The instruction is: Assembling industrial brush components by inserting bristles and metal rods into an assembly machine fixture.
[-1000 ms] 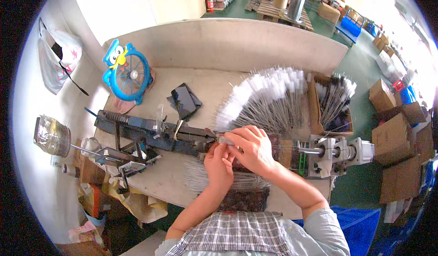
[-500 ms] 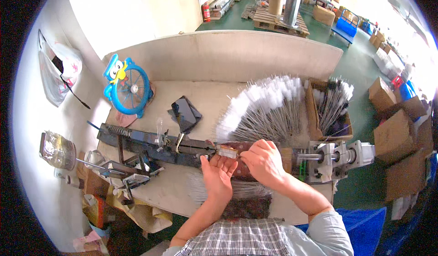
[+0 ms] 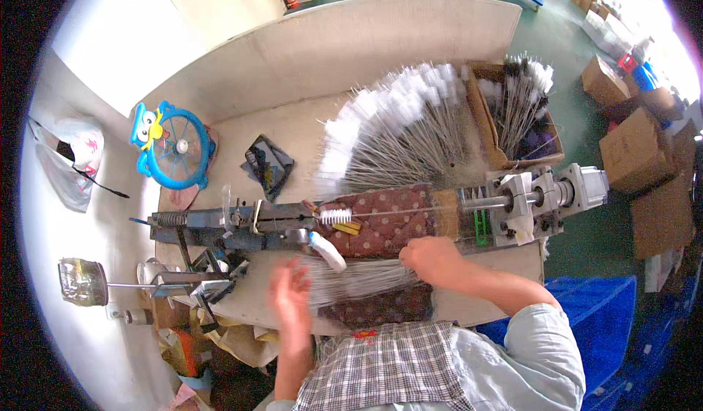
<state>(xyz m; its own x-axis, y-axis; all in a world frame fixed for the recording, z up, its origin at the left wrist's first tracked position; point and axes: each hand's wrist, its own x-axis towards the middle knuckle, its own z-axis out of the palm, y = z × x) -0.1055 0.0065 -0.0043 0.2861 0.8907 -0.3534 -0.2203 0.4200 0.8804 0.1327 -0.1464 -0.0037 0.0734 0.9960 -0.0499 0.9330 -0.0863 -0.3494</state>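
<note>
A small white-bristled brush (image 3: 336,216) lies in line with the bench machine, its thin metal stem (image 3: 395,212) running right toward the grey metal chuck (image 3: 512,198). Just below the brush is a white-wrapped lever handle (image 3: 327,251). My right hand (image 3: 433,261) is closed at the right end of a bundle of loose straight wires (image 3: 359,279); what its fingers pinch is hidden. Smeared by motion, my left hand (image 3: 290,294) is raised by the bundle's left end, below the handle, touching neither visibly. Its fingers are too blurred to read.
A fan of finished white brushes (image 3: 410,132) lies behind the machine, beside a cardboard box (image 3: 505,154) of more brushes. Further left are a dark phone-like slab (image 3: 269,165) and a blue toy-shaped fan (image 3: 176,147). Spotted brown cloth (image 3: 395,228) covers the machine's middle.
My hands have parted from the small white piece at the machine. The left moved down and left, the right down to the wires. The brush and its stem now show; the view has shifted.
</note>
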